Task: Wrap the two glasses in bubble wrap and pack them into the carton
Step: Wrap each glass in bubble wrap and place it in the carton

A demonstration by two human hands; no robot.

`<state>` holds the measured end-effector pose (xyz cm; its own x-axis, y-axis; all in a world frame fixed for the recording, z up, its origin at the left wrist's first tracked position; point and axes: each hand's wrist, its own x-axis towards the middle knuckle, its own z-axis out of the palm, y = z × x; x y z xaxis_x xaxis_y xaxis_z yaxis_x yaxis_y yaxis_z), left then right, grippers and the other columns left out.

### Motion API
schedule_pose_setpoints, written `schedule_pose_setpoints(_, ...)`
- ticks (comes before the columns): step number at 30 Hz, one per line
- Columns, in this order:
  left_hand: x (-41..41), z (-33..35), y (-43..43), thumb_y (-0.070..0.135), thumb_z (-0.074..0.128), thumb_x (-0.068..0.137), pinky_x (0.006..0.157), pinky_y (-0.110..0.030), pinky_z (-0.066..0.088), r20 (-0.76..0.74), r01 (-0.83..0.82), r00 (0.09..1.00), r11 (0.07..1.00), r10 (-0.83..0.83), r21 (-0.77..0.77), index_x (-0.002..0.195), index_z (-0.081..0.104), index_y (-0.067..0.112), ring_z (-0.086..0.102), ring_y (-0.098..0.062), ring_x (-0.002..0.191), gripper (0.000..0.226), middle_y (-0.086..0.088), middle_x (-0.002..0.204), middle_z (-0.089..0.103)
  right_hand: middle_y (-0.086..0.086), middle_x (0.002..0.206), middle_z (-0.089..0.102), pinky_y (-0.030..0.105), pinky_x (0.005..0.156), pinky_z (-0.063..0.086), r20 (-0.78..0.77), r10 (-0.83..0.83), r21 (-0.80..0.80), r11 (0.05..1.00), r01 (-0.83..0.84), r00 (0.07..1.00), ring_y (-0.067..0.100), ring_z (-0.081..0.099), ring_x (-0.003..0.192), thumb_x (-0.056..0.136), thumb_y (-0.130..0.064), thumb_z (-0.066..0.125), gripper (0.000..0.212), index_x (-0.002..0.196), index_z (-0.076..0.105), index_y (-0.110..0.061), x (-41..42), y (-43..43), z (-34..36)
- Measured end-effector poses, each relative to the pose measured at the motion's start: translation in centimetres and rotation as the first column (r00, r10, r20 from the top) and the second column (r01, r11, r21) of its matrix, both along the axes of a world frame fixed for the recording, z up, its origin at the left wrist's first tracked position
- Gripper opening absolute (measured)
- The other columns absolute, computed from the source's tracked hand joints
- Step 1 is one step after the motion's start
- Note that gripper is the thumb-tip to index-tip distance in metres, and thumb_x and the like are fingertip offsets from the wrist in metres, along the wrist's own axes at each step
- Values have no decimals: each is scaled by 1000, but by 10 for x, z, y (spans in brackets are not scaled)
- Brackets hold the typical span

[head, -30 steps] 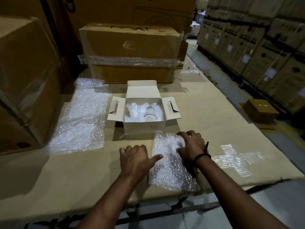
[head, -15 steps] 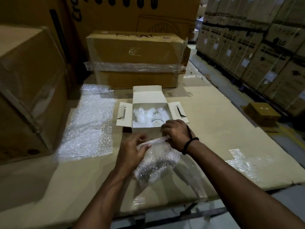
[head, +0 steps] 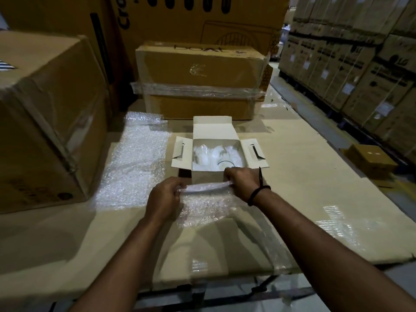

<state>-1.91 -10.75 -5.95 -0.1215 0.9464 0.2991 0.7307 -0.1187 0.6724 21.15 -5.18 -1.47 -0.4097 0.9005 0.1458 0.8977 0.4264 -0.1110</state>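
Two hands were at work, and both had hold of one sheet of clear bubble wrap (head: pixel 207 203). Your left hand (head: pixel 165 197) pinched the left end of its gathered top edge with curled fingers, and your right hand (head: pixel 242 180), a black band (head: pixel 258 193) on its wrist, pinched the right end the same way. That top edge ran left to right, pulled taut between your hands just in front of the near wall of the small white cardboard carton (head: pixel 207 179). The rest of the sheet fell toward you over the near part of the cardboard-covered table (head: pixel 304 188).

You had two sheets of bubble wrap in all. The second, longer sheet (head: pixel 135 167) lay flat at the left of the carton, its long axis running near to far.

One carton stood at the middle of the table, its mouth facing up. Three flaps showed: the far one raised, the left and right ones splayed outward. Inside it sat pale wrapped bundles (head: pixel 202 156) and one round glass rim (head: pixel 226 164) close to your right knuckles. I could not tell how many glasses were in there.

Three large brown boxes ringed the table: one film-banded box (head: pixel 200 70) beyond the carton, a bigger printed one (head: pixel 202 16) behind that, cut off at the top, and one (head: pixel 45 109) at the left. One small brown box (head: pixel 369 158) sat on the floor at the right.

The lower part of the held sheet was hard to tell from glare on the table, and your fingertips were hidden behind the wrap.
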Motion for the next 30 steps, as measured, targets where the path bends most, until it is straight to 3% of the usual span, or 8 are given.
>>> schedule_pose_setpoints(4, -12, -23, -9, -10, 64, 57, 75, -34, 49, -161, 144, 978, 988, -132, 62, 88, 71, 18, 61, -22, 88, 42, 5, 96, 69, 0, 71, 61, 26, 52, 39, -26, 80, 3, 997, -80, 996, 30, 60, 67, 57, 2, 56, 28, 74, 56, -20, 12, -9, -39)
schedule_pose_setpoints(8, -15, -41, -20, 24, 53, 70, 87, -40, 43, -313, 220, 925, 975, -213, -16, 87, 74, 26, 62, -19, 100, 27, 8, 106, 69, -1, 119, 63, 35, 90, 43, 96, 208, -182, 965, -188, 973, 22, 57, 111, 72, -29, 53, 24, 93, 64, -22, 26, -13, -54)
schedule_pose_setpoints(12, -19, -46, -22, 46, 46, 76, 91, -36, 29, -271, 189, 945, 982, -184, -8, 85, 75, 31, 54, -12, 108, 34, 14, 110, 67, -4, 148, 41, 38, 114, 16, 66, 142, -261, 958, -120, 988, 14, 29, 141, 75, -71, 19, 74, 116, 62, -26, 32, -20, -50)
schedule_pose_setpoints(15, -8, -41, -17, 53, 46, 84, 93, -37, 29, -244, 140, 961, 990, -129, 28, 90, 74, 31, 54, -13, 110, 36, 11, 113, 66, -3, 154, 31, 37, 116, 11, 47, 118, -293, 951, -99, 992, 13, 20, 144, 77, -66, 3, 86, 141, 42, -24, 22, -22, -51)
schedule_pose_setpoints(19, 3, -42, -8, 52, 47, 85, 93, -40, 31, -409, 227, 879, 969, -246, -96, 107, 69, 32, 56, -19, 115, 37, 10, 124, 63, -2, 161, 4, 39, 117, 3, 247, 172, -428, 902, -52, 954, 14, 4, 147, 101, -46, 23, 58, 153, 11, -22, 9, -27, -63)
schedule_pose_setpoints(21, 0, -42, -7, 52, 47, 84, 94, -39, 30, -409, 223, 870, 960, -274, -169, 112, 68, 33, 52, -19, 120, 40, 10, 130, 60, -1, 161, 5, 41, 117, 4, 212, 166, -463, 885, -51, 963, 15, 5, 147, 103, -40, 27, 55, 152, 14, -20, 10, -27, -59)
schedule_pose_setpoints(24, -3, -39, -6, 61, 41, 82, 99, -38, 27, -411, 244, 859, 950, -305, -195, 118, 65, 35, 45, -16, 127, 50, 10, 140, 52, 4, 152, 35, 37, 114, 21, -8, 64, -411, 910, -62, 998, 21, 31, 140, 100, -38, 31, 49, 142, 40, -15, 10, -25, -46)
schedule_pose_setpoints(30, -9, -29, 1, 59, 58, 82, 105, -38, 27, -433, 281, 803, 900, -410, -333, 126, 55, 40, 35, -15, 133, 48, 11, 150, 40, 2, 147, 40, 33, 105, 38, 95, 72, -499, 866, -15, 993, 26, 45, 129, 84, -21, 64, 60, 139, 43, -14, 4, -18, -42)
